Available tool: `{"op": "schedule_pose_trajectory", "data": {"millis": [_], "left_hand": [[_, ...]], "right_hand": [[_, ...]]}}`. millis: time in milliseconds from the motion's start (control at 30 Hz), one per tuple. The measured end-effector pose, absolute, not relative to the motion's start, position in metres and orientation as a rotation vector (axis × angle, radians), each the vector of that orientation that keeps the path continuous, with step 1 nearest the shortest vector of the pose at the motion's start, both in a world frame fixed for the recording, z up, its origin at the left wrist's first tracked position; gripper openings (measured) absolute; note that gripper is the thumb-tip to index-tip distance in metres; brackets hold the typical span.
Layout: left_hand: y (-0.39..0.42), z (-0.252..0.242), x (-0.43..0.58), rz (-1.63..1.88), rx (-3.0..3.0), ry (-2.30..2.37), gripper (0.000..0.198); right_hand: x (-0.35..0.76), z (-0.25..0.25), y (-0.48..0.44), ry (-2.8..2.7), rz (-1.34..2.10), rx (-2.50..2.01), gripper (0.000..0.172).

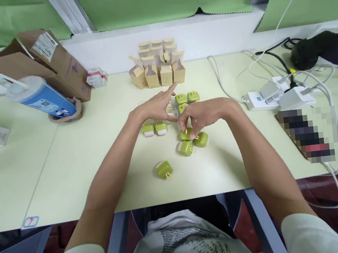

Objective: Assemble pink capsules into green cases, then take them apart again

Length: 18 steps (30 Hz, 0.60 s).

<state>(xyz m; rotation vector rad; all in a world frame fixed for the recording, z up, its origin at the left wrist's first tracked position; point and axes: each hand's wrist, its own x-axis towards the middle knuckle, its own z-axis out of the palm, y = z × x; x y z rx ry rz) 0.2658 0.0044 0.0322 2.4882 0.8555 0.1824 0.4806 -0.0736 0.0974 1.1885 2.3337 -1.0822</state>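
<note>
My left hand (158,106) is open, its fingers stretched out over a clear plastic piece (172,111) that it partly hides. My right hand (205,115) bends down with thumb and fingers pinched on a small green case (185,134) with a yellow loop. Touching or close beside that one are another green case (201,139) and a tilted green-and-white case (186,148). Two cases (155,129) stand side by side below my left hand, and several more (193,96) sit beyond my right hand. A single case (164,169) lies nearer the front edge.
Several small tan boxes (157,74) with raised flaps stand in rows by the wall. On the left are a blue canister (48,101) and a brown carton (68,74). A white power strip (258,101) with cables and a pixelated flat object (307,136) lie right.
</note>
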Motion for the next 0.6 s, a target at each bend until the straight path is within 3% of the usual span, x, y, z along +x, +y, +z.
{"op": "schedule_pose_trajectory", "data": {"millis": [200, 600], "left_hand": [[0.007, 0.038, 0.257, 0.103, 2.457, 0.945, 0.151], [0.012, 0.038, 0.252, 0.097, 2.477, 0.888, 0.144]], "right_hand": [[0.479, 0.085, -0.069, 2.362, -1.08, 1.281, 0.006], [0.464, 0.075, -0.071, 2.387, -1.09, 1.483, 0.006]]}}
